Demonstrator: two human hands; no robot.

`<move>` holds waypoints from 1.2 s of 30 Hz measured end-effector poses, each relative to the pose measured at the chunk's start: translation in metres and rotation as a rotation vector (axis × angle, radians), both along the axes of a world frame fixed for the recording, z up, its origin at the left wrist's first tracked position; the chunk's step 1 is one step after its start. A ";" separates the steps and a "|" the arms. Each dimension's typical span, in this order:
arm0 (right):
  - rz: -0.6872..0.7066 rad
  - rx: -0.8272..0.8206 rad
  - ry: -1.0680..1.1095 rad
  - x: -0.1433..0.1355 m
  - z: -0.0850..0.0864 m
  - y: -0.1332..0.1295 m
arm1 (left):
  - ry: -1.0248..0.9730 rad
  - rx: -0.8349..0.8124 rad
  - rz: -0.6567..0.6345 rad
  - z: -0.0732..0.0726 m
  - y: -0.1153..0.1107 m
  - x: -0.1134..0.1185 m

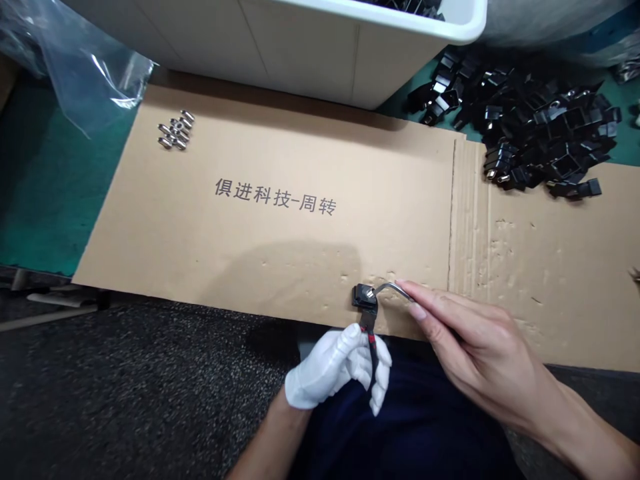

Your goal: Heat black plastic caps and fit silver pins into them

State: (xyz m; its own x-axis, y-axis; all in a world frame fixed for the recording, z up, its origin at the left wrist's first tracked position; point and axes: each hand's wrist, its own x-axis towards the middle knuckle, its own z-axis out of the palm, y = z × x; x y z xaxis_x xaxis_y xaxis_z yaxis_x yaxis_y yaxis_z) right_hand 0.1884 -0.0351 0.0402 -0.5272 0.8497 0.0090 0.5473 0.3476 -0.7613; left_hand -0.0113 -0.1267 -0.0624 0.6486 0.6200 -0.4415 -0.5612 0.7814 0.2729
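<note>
My left hand (pixel 340 370) wears a white glove and grips a black and red strap (pixel 371 340) that ends in a small black square part (pixel 363 295). The part rests on the near edge of a cardboard sheet (pixel 280 220). My bare right hand (pixel 465 340) pinches a bent metal hex key (pixel 393 288) whose tip sits in the black part.
Several small metal screws (pixel 175 130) lie at the cardboard's far left. A pile of black plastic parts (pixel 530 127) lies at the far right. A white bin (pixel 320 40) stands at the back. A clear plastic bag (pixel 75 60) lies at top left.
</note>
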 end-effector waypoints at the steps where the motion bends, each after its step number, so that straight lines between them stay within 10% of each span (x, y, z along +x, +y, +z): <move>1: 0.003 0.004 -0.012 0.000 -0.001 0.000 | -0.008 -0.004 0.000 0.000 0.000 0.000; 16: 0.011 -0.045 -0.049 0.000 0.001 0.001 | -0.003 0.040 -0.036 -0.004 0.002 -0.002; 36: -0.325 -0.451 0.152 -0.008 -0.017 -0.032 | 0.040 0.003 0.091 0.001 -0.006 0.020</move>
